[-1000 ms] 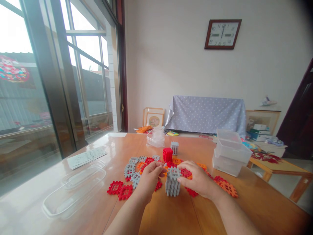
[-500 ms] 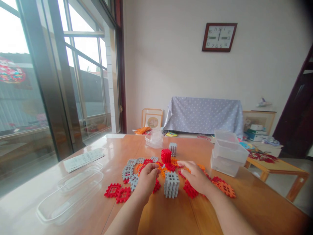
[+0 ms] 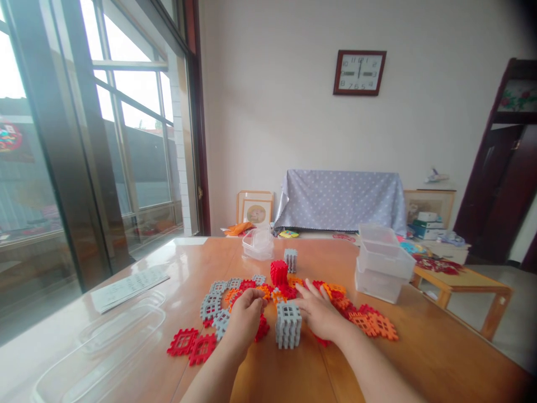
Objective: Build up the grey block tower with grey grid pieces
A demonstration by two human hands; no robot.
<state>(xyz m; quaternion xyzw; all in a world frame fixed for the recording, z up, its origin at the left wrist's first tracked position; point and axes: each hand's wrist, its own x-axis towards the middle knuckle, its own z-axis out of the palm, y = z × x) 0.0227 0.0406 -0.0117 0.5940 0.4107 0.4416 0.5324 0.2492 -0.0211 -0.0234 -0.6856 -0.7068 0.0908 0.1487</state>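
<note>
A grey cube [image 3: 288,327] built from interlocking window-like tiles stands on the wooden table [image 3: 285,375] between my hands. My left hand [image 3: 244,318] rests just left of it, its fingers curled down onto red and orange flat tiles [image 3: 263,292]; what it grips is hidden. On the right of the cube, my right hand [image 3: 318,314] lies flat with fingers spread over the red and orange tiles. Behind them stand a red cube [image 3: 279,272] and a smaller grey cube [image 3: 290,259]. Loose grey tiles [image 3: 212,305] and red tiles [image 3: 191,344] lie to the left, orange tiles [image 3: 375,324] to the right.
Stacked clear plastic boxes [image 3: 382,263] stand at the right. A small clear tub [image 3: 257,246] sits at the back. Clear lids [image 3: 104,341] and a printed sheet [image 3: 128,284] lie at the left near the window. A low wooden side table [image 3: 465,282] stands beyond the right edge.
Both hands have let go of the grey cube's top and dropped to the tiles beside and behind it. The camera view has swung a little to the right.
</note>
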